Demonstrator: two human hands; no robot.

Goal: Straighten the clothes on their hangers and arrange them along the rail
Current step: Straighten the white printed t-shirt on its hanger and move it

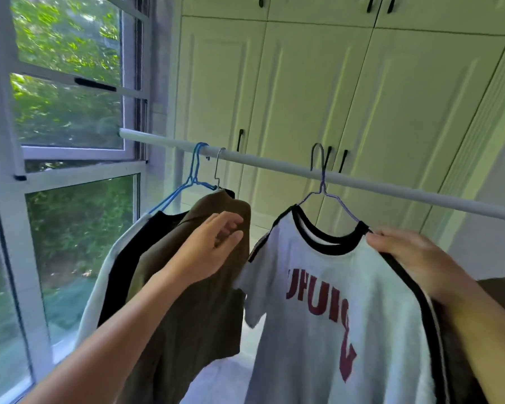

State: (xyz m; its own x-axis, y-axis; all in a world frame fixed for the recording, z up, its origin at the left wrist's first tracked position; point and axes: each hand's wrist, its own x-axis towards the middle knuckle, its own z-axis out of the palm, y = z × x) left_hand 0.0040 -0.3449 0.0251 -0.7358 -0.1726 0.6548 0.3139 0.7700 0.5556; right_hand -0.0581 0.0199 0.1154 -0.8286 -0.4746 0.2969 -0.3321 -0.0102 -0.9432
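Right hand (414, 258) fingers pinch white T-shirt (333, 301) shoulder; left hand (207, 246) fingers loosely curl, open, against brown shirt (204, 301).

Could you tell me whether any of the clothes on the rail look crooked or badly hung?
Yes. The white T-shirt sits skewed on its purple hanger, its neckline tilted, with the right hand gripping its shoulder. The olive shirt is bunched against the black-and-white garment near the window.
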